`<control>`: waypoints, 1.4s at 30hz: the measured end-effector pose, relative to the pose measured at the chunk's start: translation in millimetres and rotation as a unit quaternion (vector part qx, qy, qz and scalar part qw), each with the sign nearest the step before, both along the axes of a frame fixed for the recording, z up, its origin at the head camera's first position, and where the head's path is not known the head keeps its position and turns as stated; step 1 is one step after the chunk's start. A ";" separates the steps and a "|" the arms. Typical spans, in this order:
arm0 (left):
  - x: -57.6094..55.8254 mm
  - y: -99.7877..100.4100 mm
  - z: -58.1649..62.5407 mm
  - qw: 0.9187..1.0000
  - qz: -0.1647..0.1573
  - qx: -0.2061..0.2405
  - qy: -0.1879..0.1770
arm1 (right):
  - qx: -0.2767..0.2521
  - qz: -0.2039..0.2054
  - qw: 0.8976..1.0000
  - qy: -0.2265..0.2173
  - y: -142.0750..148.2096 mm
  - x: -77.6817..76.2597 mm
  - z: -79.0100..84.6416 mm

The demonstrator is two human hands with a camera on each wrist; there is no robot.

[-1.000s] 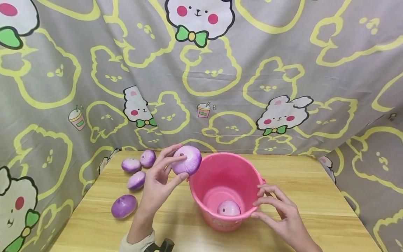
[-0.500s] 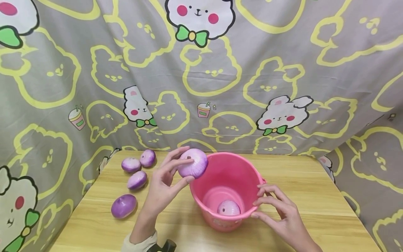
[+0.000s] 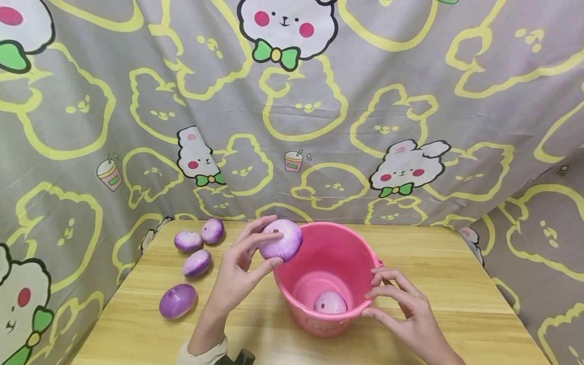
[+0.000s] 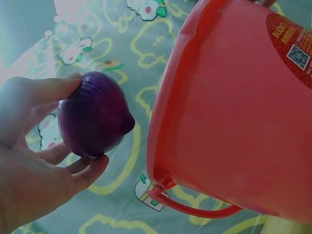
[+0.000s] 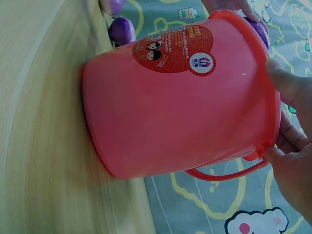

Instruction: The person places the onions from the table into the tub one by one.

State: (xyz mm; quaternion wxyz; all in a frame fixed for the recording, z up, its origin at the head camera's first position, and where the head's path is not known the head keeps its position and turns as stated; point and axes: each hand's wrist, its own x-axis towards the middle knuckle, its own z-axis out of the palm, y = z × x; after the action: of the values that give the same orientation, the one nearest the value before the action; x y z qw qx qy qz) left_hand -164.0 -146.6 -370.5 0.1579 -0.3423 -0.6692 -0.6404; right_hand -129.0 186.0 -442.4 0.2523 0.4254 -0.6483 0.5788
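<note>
A purple onion (image 3: 284, 244) is pinched between the thumb and fingers of my left hand (image 3: 234, 276), raised at the left rim of a pink bucket (image 3: 335, 248). In the left wrist view the held onion (image 4: 95, 117) shows its pointed end toward the bucket (image 4: 229, 112), with a gap between them. My right hand (image 3: 406, 306) grips the bucket's right rim; the right wrist view shows its thumb and fingertips on that rim. One onion (image 3: 331, 302) lies inside on the bucket's floor, partly hidden by the near rim.
Left of the bucket on the wooden table (image 3: 137, 324), three onions sit grouped at the back, one of them a tilted onion (image 3: 197, 263). A darker onion (image 3: 178, 301) lies nearer. A patterned grey curtain (image 3: 319, 152) hangs behind and at both sides.
My left hand has carried its onion a little rightward and down, so that it overlaps the bucket's left rim in view. My right hand stays on the rim.
</note>
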 end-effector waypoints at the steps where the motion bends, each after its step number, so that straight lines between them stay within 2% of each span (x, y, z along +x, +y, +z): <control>1: -0.1 0.2 -0.3 1.000 0.000 0.000 0.000 | 0.000 0.000 1.000 0.000 0.0 -0.1 -0.5; 17: -1.9 7.3 -4.7 1.000 -0.008 -0.028 -0.010 | -0.003 0.003 1.000 -0.003 -0.5 -0.5 -0.1; 23: -2.4 9.7 -7.5 0.999 -0.021 -0.032 -0.015 | -0.002 0.002 1.000 -0.004 0.1 -0.4 -2.0; 32: -1.6 8.0 -8.0 0.998 -0.008 -0.049 -0.037 | -0.004 0.003 1.000 0.001 0.2 -2.6 -6.4; 42: -5.9 2.8 -9.6 0.999 0.000 -0.035 -0.035 | -0.008 0.007 1.000 0.014 -4.0 2.4 7.9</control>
State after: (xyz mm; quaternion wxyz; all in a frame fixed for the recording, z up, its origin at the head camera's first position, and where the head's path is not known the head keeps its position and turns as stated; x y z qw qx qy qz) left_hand -169.9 -143.8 -380.1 0.1229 -0.3251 -0.6965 -0.6278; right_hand -126.5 182.0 -434.6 0.2608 0.4359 -0.6372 0.5796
